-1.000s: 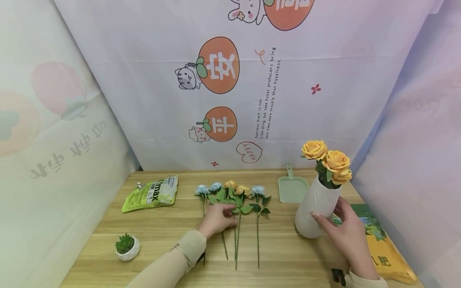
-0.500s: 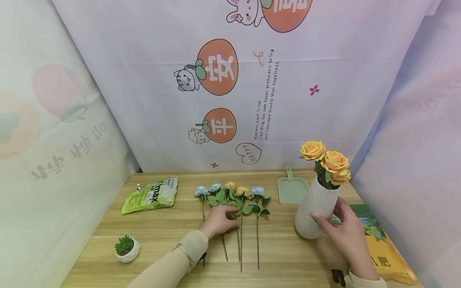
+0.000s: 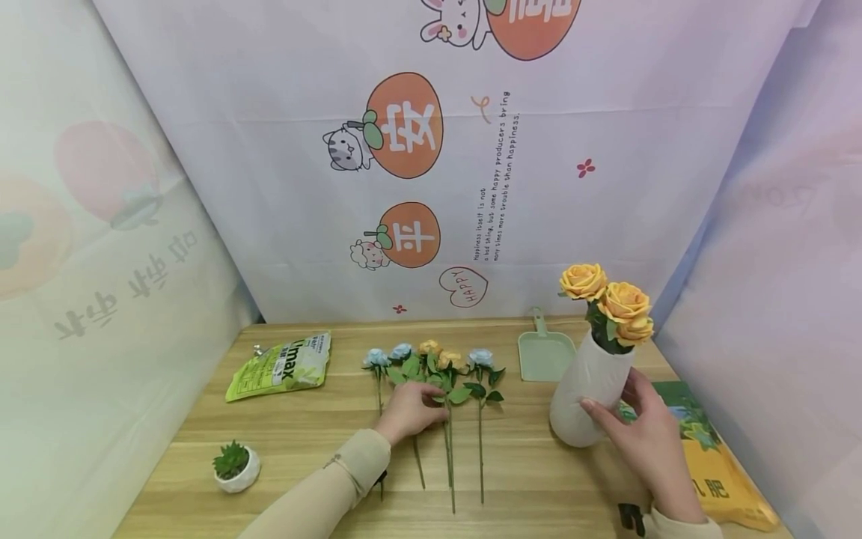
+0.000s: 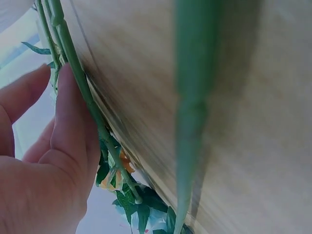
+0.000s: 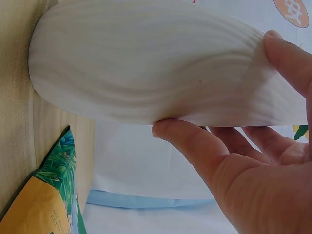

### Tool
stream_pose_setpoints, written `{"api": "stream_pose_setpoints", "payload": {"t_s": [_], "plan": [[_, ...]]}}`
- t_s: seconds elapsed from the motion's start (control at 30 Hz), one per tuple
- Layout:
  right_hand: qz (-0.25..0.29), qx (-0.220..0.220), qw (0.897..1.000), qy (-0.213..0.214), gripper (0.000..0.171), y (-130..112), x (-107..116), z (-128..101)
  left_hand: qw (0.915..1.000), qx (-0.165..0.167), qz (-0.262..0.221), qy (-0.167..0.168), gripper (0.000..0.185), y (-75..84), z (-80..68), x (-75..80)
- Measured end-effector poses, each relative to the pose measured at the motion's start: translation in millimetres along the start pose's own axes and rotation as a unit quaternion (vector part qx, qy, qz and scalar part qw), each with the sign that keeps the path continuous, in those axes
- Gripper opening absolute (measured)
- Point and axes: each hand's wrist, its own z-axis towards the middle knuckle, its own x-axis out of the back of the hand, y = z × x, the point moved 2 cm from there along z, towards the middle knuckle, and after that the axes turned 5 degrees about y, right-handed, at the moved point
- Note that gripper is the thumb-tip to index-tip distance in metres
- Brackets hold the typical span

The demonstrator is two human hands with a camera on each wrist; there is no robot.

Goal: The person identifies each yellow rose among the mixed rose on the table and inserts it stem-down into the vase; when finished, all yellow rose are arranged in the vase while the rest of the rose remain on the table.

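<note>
Head view: a wooden table stands before a printed cartoon backdrop. At the right, a white ribbed vase stands upright on the table and holds three orange roses. The right hand cups the vase's lower side, thumb on the front and fingers curled round the far side; the right wrist view shows thumb and fingertips pressed against the ribbed wall. A yellow and green bag lies just beside the vase at the table's right edge. A green Umax pouch lies at the back left. A pale green dustpan sits behind the vase. In the middle, five loose stems lie side by side, blue roses and orange ones among them. The left hand rests over them, its fingers bent on one green stem; whether they pinch it cannot be told. A small potted succulent stands at the front left.
</note>
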Motion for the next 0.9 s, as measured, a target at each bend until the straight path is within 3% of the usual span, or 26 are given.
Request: {"api": "stream_pose_setpoints", "payload": {"t_s": [0.23,0.37,0.47,0.63,0.9], "plan": [[-0.001,0.003,1.0,0.004,0.091,-0.4,0.0,0.9,0.9984,-0.01,-0.008,0.055,0.028,2.9,0.9,4.1],[-0.002,0.005,1.0,0.006,0.091,0.3,0.0,0.8,0.9977,-0.01,0.007,0.066,0.029,2.4,1.5,3.8],[0.0,0.005,1.0,0.004,0.091,0.5,0.0,0.5,0.9985,-0.007,0.018,0.052,0.036,2.7,0.4,3.2],[-0.002,0.007,1.0,0.003,0.091,1.1,0.2,0.0,0.9993,-0.001,0.037,0.0,0.05,2.2,-2.1,0.7],[-0.007,0.007,1.0,0.003,0.092,1.2,-0.3,0.2,0.9992,0.016,-0.016,-0.032,0.052,4.8,-4.8,0.3]]}}
